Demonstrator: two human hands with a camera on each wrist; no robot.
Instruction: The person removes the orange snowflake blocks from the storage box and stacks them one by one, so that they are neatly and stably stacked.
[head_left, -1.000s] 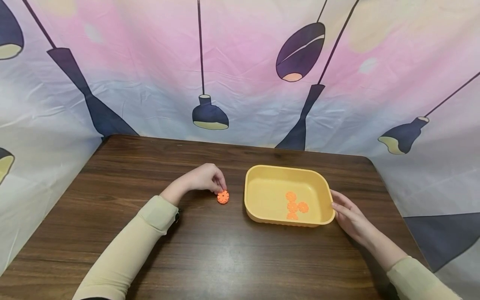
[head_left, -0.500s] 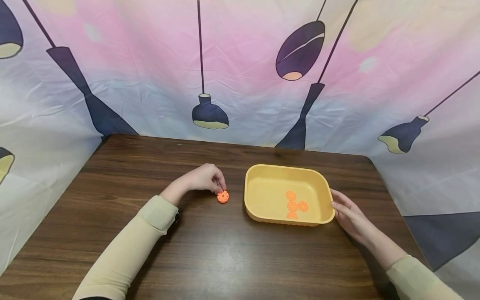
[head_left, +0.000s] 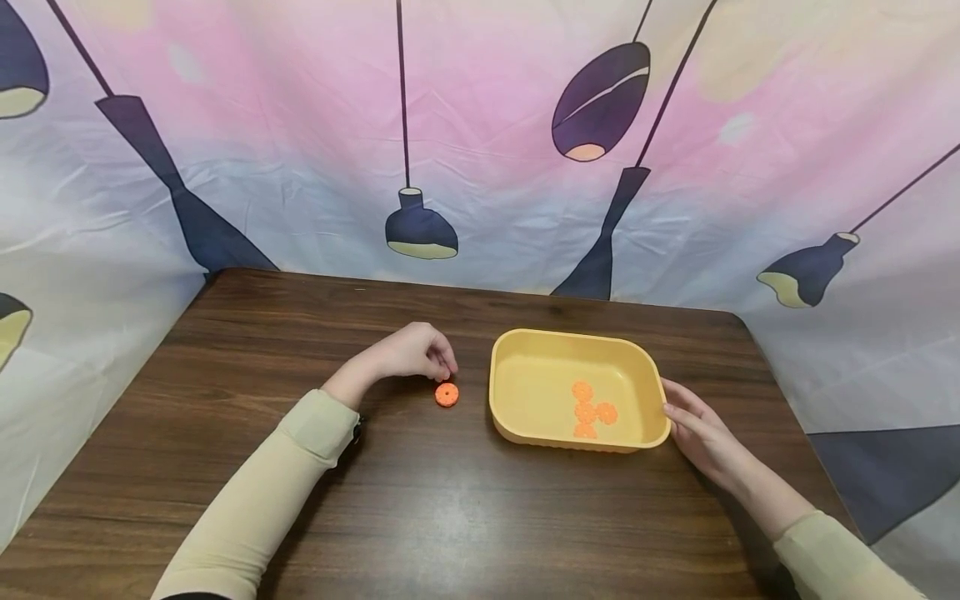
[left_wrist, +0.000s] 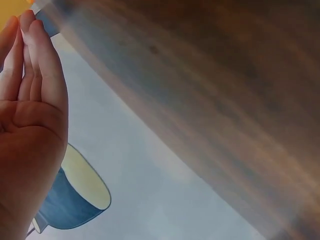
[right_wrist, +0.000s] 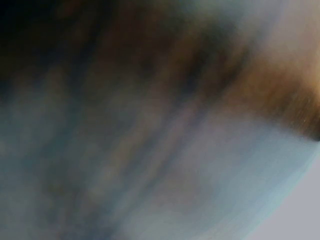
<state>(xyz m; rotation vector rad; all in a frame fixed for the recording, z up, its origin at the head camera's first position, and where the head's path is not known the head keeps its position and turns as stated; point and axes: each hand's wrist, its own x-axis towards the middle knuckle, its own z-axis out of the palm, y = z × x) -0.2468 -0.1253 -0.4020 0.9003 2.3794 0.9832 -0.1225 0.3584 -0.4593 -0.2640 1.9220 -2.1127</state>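
Observation:
Several orange notched discs lie stacked on the brown table, seen in the head view; how many is hard to tell. Just above and behind them is my left hand, its fingertips close to the top disc. In the left wrist view the fingers of the left hand look fairly straight, tips near one another, and no disc shows between them. My right hand holds the right end of a yellow plastic tray, thumb at the rim. Several flat orange discs lie inside the tray, towards its near right part.
The dark wood-grain table runs back to a printed cloth backdrop with lamp drawings. Bare wood separates the stacked discs from the tray. The right wrist view is too blurred to make out any object.
The left fingers have drawn slightly up and away from the orange stack; its top disc, earlier at the fingertips, now lies flat. The right hand and tray stay in place.

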